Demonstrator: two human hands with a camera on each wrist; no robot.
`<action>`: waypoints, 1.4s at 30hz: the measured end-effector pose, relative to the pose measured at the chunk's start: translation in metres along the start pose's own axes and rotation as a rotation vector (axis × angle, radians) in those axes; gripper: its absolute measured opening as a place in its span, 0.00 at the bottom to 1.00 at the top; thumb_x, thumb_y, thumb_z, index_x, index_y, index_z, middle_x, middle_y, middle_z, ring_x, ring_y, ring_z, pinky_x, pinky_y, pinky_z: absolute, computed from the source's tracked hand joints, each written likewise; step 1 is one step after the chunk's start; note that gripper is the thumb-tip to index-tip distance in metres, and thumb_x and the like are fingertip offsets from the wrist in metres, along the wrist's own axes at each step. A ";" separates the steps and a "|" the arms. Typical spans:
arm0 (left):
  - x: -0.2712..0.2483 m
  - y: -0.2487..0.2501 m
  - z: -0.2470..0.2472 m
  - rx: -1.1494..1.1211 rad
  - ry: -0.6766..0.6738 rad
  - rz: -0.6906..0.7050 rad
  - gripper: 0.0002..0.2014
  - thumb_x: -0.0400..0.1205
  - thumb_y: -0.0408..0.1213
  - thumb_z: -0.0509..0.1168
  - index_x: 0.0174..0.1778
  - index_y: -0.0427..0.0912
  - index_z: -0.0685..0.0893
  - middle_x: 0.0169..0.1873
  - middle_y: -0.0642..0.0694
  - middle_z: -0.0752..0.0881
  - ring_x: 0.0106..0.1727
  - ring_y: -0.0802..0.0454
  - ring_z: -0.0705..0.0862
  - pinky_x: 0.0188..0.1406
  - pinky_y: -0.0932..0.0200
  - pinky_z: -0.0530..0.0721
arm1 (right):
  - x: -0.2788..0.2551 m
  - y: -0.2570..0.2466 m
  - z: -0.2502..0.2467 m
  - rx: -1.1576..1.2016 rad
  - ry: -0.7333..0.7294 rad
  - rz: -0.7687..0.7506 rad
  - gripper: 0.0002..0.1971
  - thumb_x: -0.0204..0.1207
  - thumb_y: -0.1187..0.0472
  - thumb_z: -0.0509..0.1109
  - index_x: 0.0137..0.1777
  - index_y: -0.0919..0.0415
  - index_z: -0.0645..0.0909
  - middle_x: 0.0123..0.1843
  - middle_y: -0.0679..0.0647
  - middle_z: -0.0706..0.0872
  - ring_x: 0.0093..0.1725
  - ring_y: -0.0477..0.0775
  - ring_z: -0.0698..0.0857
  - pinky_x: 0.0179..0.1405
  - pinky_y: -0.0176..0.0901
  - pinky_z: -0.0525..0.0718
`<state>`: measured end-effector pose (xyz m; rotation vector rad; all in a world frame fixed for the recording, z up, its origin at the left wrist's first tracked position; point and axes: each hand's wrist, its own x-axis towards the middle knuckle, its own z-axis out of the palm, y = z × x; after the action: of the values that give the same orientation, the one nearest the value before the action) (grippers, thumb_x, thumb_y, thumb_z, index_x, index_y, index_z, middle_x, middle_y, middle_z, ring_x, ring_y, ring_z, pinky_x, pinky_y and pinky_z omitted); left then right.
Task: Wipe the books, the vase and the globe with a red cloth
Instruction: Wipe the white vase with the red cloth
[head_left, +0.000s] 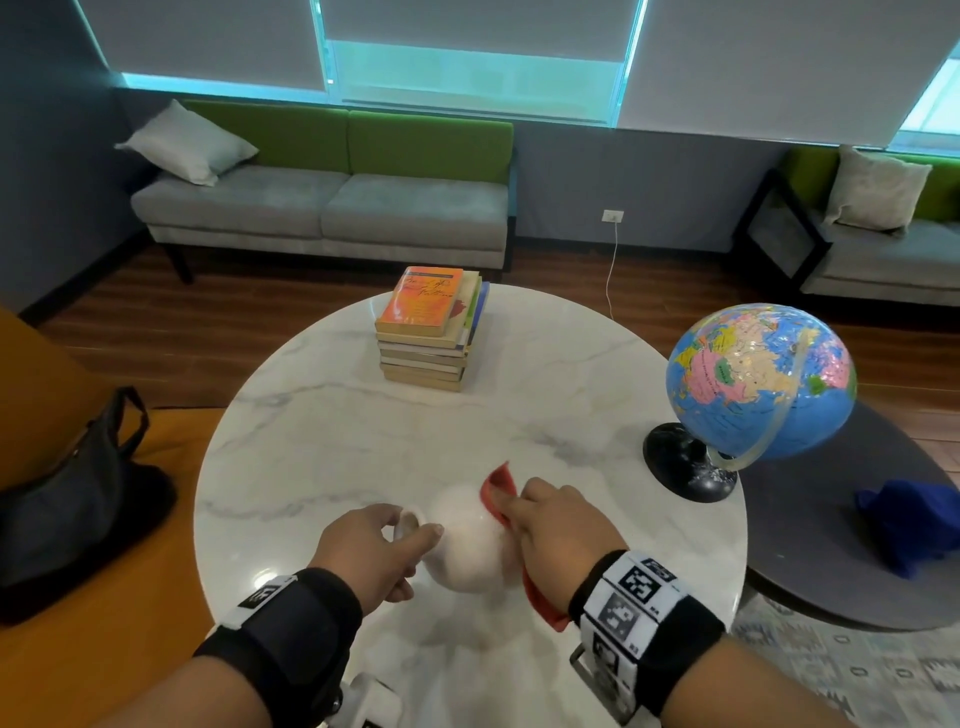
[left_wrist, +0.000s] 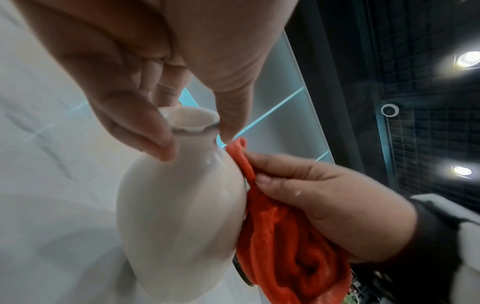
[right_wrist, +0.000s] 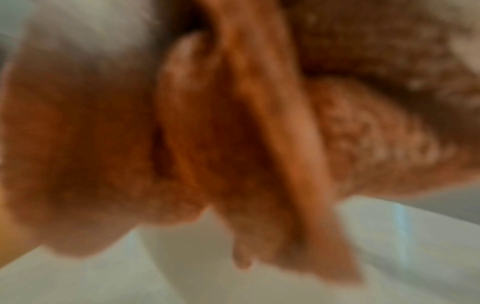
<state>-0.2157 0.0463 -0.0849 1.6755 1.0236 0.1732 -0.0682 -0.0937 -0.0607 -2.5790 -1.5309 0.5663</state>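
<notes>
Pinched at its neck by left hand (left_wrist: 145, 86), glossy white ceramic vase (left_wrist: 179, 216); right hand (left_wrist: 324, 205) pressing bunched red cloth (left_wrist: 285, 246) sideways. Risks slipping onto marble desk (head_left: 363, 441).

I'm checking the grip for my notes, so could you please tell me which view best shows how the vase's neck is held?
The left wrist view: the left hand pinches the white vase just under its rim, while the right hand presses the red cloth against its side. The head view shows the neck partly hidden by fingers. The right wrist view is only blur.
</notes>
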 end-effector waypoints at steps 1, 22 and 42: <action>0.000 0.001 0.000 0.004 -0.001 0.004 0.10 0.75 0.45 0.74 0.45 0.46 0.84 0.28 0.38 0.88 0.24 0.46 0.86 0.27 0.59 0.86 | -0.002 -0.012 -0.003 -0.016 -0.020 -0.056 0.31 0.79 0.61 0.58 0.79 0.36 0.57 0.59 0.49 0.72 0.57 0.57 0.71 0.57 0.49 0.76; 0.004 -0.003 0.002 -0.053 0.011 0.000 0.14 0.74 0.51 0.74 0.48 0.45 0.85 0.28 0.39 0.88 0.24 0.47 0.86 0.27 0.60 0.85 | -0.005 -0.029 -0.020 -0.131 -0.078 -0.053 0.30 0.81 0.56 0.58 0.79 0.34 0.55 0.59 0.51 0.69 0.61 0.59 0.69 0.55 0.50 0.74; 0.012 -0.009 -0.005 -0.086 -0.003 -0.067 0.12 0.77 0.49 0.71 0.47 0.43 0.86 0.27 0.39 0.85 0.24 0.46 0.83 0.30 0.56 0.87 | 0.017 0.023 0.015 0.246 0.065 0.075 0.20 0.83 0.52 0.53 0.71 0.27 0.68 0.50 0.47 0.73 0.56 0.56 0.78 0.61 0.48 0.77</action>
<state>-0.2162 0.0579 -0.0951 1.5614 1.0543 0.1683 -0.0470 -0.0919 -0.0849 -2.4497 -1.2611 0.6280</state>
